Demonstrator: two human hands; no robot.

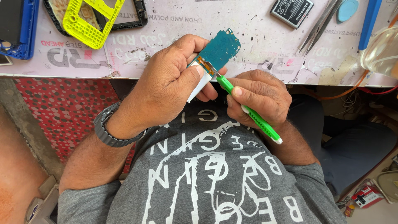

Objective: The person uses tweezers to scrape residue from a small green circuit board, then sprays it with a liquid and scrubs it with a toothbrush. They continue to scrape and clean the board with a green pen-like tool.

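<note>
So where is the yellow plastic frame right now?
Head view, upper left: the yellow plastic frame lies on the workbench, overlapping a black bezel, right of the blue case.

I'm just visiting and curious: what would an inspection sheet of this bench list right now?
Surface: pale, scuffed worktop with faded print and stains.
Job's things: teal circuit board with a white strip beneath it; green craft knife, blade tip at the board's lower edge.
Clutter: yellow plastic frame, blue case, black battery, tweezers, blue pick, blue bar-shaped tool.
Grips: left hand holds the board; right hand holds the knife.
Cables: orange and red wires under the bench edge at right.
Surroundings: red dotted panel below the bench; grey wristwatch.
</note>
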